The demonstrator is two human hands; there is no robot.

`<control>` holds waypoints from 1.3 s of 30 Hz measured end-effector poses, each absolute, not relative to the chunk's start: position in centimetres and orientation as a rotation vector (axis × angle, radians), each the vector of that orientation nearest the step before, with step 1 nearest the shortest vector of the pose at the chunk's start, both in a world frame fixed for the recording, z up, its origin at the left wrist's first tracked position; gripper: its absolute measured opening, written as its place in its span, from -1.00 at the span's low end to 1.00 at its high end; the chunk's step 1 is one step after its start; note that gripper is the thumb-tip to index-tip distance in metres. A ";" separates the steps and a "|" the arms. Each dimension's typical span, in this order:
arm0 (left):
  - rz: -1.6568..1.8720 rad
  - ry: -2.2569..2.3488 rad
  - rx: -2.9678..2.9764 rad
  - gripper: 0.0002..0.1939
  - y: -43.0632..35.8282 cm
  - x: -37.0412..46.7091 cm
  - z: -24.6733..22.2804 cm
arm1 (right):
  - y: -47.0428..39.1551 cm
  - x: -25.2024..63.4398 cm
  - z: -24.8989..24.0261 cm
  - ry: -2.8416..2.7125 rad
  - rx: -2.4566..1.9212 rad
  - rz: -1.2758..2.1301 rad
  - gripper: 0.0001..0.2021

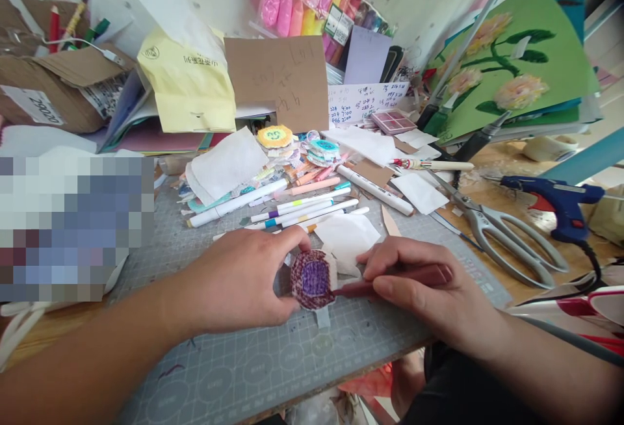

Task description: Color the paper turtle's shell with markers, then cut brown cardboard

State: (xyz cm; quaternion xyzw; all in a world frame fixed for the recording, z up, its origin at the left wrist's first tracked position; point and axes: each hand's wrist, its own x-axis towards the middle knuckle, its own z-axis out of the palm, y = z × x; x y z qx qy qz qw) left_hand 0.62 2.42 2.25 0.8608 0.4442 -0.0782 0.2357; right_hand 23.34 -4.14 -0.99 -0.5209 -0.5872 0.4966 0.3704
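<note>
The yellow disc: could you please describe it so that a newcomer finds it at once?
Behind the grey mat, a large brown card stands upright. Just in front of the card's foot lies the yellow disc, small and roughly round. Green marks at its middle set it apart from the blue disc, just to its right.

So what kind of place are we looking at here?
Probably a home craft corner: a gridded cutting mat strewn with markers, a blue glue gun beside large scissors, and a green flower picture.
</note>
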 end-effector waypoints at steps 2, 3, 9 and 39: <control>-0.208 1.217 2.365 -0.57 2.4 0.6 2.2 | -4.1 23.4 -1.0 -1.484 -1.349 1.263 -0.91; -0.203 1.219 2.367 -0.57 2.4 0.6 2.2 | -4.1 23.4 -1.1 -1.465 -1.364 1.243 -0.91; -0.198 1.222 2.367 -0.56 2.4 0.6 2.2 | -4.1 23.5 -1.0 -1.508 -1.338 1.268 -0.89; -0.189 1.224 2.353 -0.59 2.3 0.7 2.3 | -4.6 24.1 -0.9 -1.519 -1.390 1.221 -0.86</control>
